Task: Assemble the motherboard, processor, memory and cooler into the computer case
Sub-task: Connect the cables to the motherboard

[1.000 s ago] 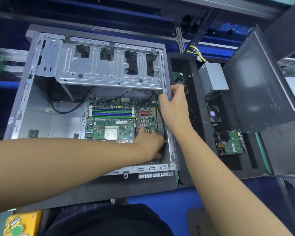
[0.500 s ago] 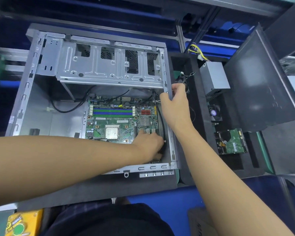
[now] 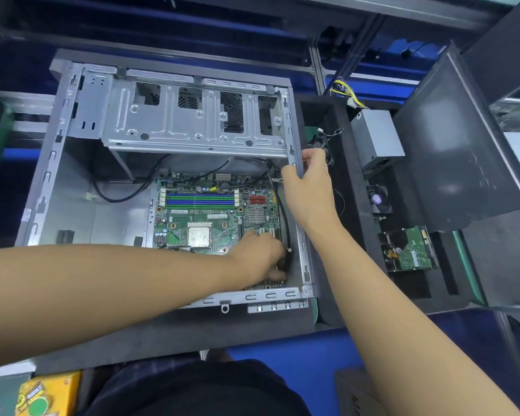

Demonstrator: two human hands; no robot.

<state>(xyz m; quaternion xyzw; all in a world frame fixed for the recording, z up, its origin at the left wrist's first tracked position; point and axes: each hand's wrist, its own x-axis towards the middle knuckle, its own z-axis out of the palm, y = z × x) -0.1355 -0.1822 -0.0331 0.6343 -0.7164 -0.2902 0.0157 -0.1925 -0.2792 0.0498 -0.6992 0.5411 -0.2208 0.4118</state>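
Note:
An open silver computer case (image 3: 57, 151) lies flat before me. A green motherboard (image 3: 204, 217) sits inside its right half, with blue and green memory slots (image 3: 200, 199) and a bare square processor (image 3: 198, 234). My left hand (image 3: 261, 256) reaches into the case's lower right corner, its curled fingers down on the board's right edge beside a black cable (image 3: 285, 223); what they touch is hidden. My right hand (image 3: 308, 187) grips the case's right rim. A cooler fan (image 3: 379, 199) rests in the foam tray to the right.
A black foam tray (image 3: 415, 283) right of the case holds a silver power supply (image 3: 379, 136), the fan and a hard drive (image 3: 409, 249). A dark side panel (image 3: 460, 139) leans at the far right. A yellow box (image 3: 45, 394) sits at bottom left.
Both hands stay where they were. The left hand's fingers have shifted slightly at the board's right edge; the view has drifted a little.

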